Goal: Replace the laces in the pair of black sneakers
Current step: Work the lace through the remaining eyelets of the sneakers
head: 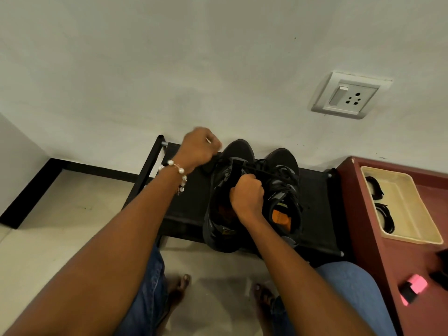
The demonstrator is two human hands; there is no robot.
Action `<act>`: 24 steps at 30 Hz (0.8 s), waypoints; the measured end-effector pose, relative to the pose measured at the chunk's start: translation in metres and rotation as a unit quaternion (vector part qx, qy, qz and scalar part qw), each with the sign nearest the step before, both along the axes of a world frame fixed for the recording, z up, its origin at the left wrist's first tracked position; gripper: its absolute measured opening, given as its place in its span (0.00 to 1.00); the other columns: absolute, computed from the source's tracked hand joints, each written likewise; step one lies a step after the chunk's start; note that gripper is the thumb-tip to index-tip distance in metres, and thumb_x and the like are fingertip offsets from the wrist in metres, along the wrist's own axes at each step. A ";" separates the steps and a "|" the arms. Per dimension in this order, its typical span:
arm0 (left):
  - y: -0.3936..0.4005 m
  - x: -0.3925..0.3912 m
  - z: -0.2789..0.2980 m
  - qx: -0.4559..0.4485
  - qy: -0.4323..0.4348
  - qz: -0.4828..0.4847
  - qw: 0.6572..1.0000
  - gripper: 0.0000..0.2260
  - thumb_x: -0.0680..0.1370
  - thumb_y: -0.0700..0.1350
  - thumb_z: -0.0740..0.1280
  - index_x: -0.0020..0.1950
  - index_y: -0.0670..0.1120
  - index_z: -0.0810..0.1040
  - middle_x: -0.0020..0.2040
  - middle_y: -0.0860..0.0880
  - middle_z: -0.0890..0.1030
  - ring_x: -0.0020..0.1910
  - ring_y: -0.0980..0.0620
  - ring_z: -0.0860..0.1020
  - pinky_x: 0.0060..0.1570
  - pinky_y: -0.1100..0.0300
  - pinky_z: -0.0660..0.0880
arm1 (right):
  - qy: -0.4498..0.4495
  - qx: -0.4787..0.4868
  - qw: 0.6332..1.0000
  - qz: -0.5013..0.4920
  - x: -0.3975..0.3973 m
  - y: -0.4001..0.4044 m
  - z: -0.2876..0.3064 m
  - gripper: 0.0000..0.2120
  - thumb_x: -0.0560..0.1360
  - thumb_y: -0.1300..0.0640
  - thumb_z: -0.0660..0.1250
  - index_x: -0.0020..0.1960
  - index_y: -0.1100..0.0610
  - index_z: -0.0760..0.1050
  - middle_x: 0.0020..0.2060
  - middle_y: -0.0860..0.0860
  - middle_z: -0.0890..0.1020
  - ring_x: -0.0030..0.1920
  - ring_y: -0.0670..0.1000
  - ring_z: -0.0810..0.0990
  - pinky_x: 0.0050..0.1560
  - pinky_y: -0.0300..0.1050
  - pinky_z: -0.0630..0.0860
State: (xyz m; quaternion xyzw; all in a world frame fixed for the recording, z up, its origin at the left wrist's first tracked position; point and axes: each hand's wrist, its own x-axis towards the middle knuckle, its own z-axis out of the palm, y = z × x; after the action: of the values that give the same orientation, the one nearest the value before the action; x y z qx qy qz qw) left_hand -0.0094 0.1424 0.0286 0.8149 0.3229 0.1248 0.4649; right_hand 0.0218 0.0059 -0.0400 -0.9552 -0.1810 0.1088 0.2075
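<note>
While the right hand (247,195) clenches the left sneaker's (225,204) tongue, the left hand (200,147) pinches a lace end, raised near the wall (194,57), beside the rack's (186,202) edge.

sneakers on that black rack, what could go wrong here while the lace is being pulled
1. The left hand pulls a lace sideways from the left sneaker; only the right hand, gripping its tongue, steadies it, so it may tip.
2. Both sneakers' heels overhang the rack front edge; a hard tug could drag the right sneaker off.
</note>
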 end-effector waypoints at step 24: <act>0.003 -0.005 0.025 -0.293 -0.301 0.149 0.895 0.15 0.79 0.55 0.65 0.38 0.48 0.68 0.27 0.51 0.72 0.20 0.56 0.65 0.22 0.62 0.59 | 0.019 -0.002 1.000 -0.010 0.004 -0.004 -0.002 0.20 0.79 0.59 0.63 0.66 0.69 0.67 0.56 0.63 0.78 0.55 0.61 0.79 0.46 0.48 0.77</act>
State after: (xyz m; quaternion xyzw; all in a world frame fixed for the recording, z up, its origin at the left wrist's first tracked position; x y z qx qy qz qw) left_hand -0.0149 0.1451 0.0538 0.5072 0.3075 0.3314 0.7338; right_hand 0.0254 0.0021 -0.0420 -0.9551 -0.1672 0.1249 0.2101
